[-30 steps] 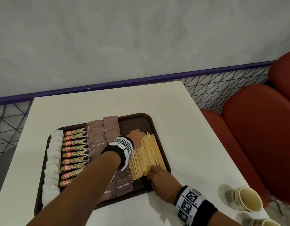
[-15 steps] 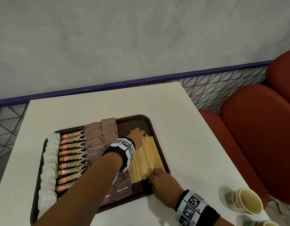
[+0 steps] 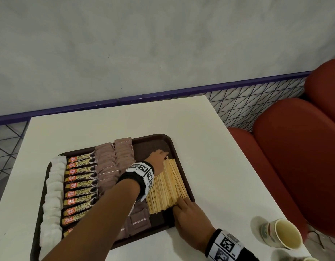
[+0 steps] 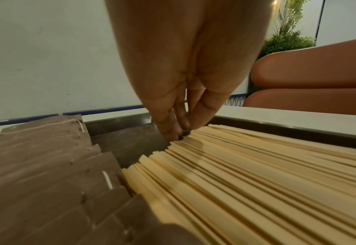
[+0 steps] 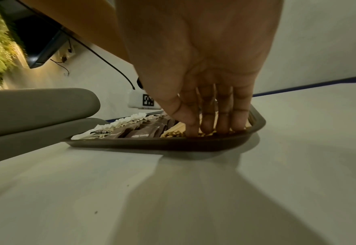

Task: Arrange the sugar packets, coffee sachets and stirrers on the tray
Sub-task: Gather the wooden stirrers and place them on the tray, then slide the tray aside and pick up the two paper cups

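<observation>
A dark brown tray (image 3: 182, 162) lies on the white table. On it, from left to right, stand white sugar packets (image 3: 53, 187), coffee sachets (image 3: 81, 183), brown sugar packets (image 3: 114, 162) and a bundle of wooden stirrers (image 3: 168, 185). My left hand (image 3: 160, 154) reaches across the tray, its straight fingers (image 4: 173, 131) pressing the stirrers' far ends (image 4: 193, 134). My right hand (image 3: 183, 204) sets its straight fingers (image 5: 206, 126) against the near ends of the stirrers (image 5: 173, 132), inside the tray's front rim (image 5: 173, 145).
Two paper cups (image 3: 283, 234) stand on the table's near right corner. Red padded seats (image 3: 298, 157) fill the right side. A purple-edged wire railing (image 3: 238, 102) and a grey wall run behind the table.
Both hands stay at the ends of the stirrer bundle. The left hand has crept slightly farther along the far ends; the stirrers look a little more squared up.
</observation>
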